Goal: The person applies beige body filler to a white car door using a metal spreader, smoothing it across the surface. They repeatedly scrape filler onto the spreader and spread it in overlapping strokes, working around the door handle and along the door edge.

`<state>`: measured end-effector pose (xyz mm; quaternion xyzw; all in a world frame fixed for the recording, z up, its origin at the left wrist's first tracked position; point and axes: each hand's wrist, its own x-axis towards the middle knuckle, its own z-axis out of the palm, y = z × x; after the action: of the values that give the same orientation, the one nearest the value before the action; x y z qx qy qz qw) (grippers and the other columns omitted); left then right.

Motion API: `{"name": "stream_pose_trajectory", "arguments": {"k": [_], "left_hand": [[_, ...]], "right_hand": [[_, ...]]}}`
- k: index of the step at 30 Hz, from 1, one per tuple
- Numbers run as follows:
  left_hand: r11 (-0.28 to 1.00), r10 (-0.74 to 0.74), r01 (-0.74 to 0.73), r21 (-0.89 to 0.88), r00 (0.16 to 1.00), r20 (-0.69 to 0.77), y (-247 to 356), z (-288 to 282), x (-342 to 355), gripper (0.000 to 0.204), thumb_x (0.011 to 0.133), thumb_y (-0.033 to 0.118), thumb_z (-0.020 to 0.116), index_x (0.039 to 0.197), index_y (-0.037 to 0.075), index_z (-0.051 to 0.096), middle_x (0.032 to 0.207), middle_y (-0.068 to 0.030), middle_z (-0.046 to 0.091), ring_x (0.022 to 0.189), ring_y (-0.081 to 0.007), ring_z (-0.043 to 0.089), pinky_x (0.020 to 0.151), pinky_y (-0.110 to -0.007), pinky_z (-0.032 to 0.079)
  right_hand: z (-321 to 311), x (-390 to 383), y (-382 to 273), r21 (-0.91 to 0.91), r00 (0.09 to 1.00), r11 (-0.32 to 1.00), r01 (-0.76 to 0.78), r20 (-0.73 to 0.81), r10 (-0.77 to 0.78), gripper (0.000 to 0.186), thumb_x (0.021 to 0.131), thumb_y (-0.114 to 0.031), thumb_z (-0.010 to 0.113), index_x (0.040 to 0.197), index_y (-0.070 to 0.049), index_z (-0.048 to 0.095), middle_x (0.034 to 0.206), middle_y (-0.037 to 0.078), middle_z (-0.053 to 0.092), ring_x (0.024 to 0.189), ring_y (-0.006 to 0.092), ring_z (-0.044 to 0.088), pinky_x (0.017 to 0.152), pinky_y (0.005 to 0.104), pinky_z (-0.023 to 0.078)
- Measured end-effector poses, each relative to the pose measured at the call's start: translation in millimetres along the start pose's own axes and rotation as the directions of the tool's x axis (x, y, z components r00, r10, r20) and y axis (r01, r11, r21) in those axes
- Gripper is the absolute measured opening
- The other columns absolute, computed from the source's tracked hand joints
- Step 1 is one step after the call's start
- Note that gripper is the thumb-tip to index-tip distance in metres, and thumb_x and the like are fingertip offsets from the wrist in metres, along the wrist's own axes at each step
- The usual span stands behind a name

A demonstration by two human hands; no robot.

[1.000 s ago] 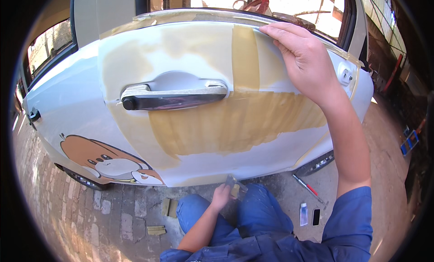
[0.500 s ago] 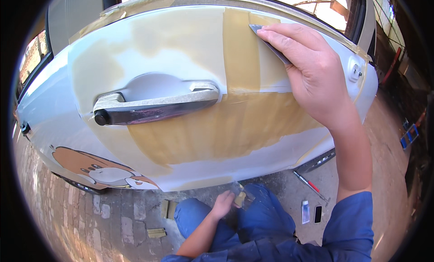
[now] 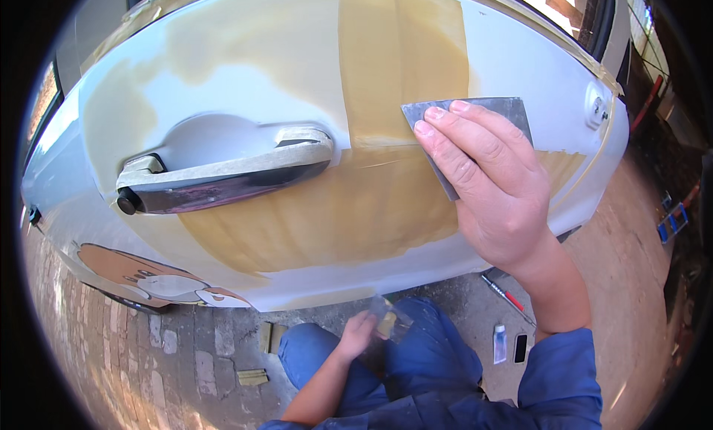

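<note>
Into the head view, straight to the action; with the right hand [image 3: 505, 189], pinching a grey spreader [image 3: 512, 112], fingers laid flat across the blade, thumb hidden; placed over the white car door [image 3: 538, 62], right of the taped door handle [image 3: 238, 176], at the upper edge of the broad tan coat [image 3: 319, 211]; too close to call, blade touching the panel or just off; down low with the left hand [image 3: 358, 333], gripping a clear plate [image 3: 402, 323] with a tan lump [image 3: 386, 324] on top, in front of the blue trousers [image 3: 438, 341]; hands well apart, both full; judging by the streaks, in the thick of a spreading and smoothing step; calling next, on this reading, for an even press, blade edge true to the door's curve, plate kept level and clear of the panel.
</note>
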<state>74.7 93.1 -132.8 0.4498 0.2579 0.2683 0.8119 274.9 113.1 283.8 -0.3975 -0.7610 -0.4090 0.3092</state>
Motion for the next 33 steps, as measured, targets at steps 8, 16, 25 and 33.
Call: {"name": "stream_pose_trajectory", "arguments": {"k": [8, 16, 25, 33], "left_hand": [[0.996, -0.012, 0.015, 0.089, 0.999, -0.04, 3, 1, -3, 0.034, 0.108, 0.021, 0.048, 0.119, -0.009, 0.061, 0.1, -0.0128, 0.069, 0.081, -0.0197, 0.07, 0.073, -0.033, 0.06], [0.993, -0.03, 0.03, 0.118, 1.0, -0.006, -7, -12, 5, 0.036, 0.106, 0.02, 0.048, 0.12, -0.011, 0.061, 0.107, -0.0178, 0.07, 0.086, -0.0259, 0.073, 0.073, -0.036, 0.062], [0.997, -0.047, 0.048, 0.06, 0.999, -0.014, -11, -13, 8, 0.039, 0.106, 0.019, 0.047, 0.126, -0.013, 0.059, 0.11, -0.0196, 0.069, 0.086, -0.0286, 0.073, 0.074, -0.037, 0.063], [0.998, -0.062, 0.062, 0.012, 0.998, 0.021, -14, -10, 6, 0.033, 0.105, 0.017, 0.049, 0.119, -0.011, 0.06, 0.105, -0.0186, 0.07, 0.085, -0.0282, 0.072, 0.075, -0.037, 0.063]], "right_hand": [[5, -22, -15, 0.009, 1.0, 1.0, -0.024, -0.01, 0.025, 0.033, 0.079, 0.004, 0.069, 0.111, 0.002, 0.076, 0.115, 0.014, 0.073, 0.111, 0.0307, 0.067, 0.098, 0.0412, 0.056], [-46, 12, 14, 0.04, 0.999, 0.999, 0.035, -0.013, -0.034, 0.036, 0.078, 0.002, 0.063, 0.113, 0.001, 0.074, 0.112, 0.011, 0.072, 0.103, 0.0297, 0.069, 0.088, 0.0387, 0.059], [-37, 52, 64, 0.015, 0.996, 0.997, -0.073, -0.045, 0.074, 0.041, 0.083, 0.009, 0.058, 0.119, -0.004, 0.073, 0.117, 0.013, 0.072, 0.107, 0.0328, 0.067, 0.09, 0.0394, 0.057], [-33, 40, 60, 0.008, 0.999, 0.999, -0.044, -0.007, 0.044, 0.043, 0.079, 0.01, 0.058, 0.117, -0.004, 0.073, 0.115, 0.012, 0.072, 0.106, 0.0335, 0.067, 0.091, 0.0404, 0.056]]}}
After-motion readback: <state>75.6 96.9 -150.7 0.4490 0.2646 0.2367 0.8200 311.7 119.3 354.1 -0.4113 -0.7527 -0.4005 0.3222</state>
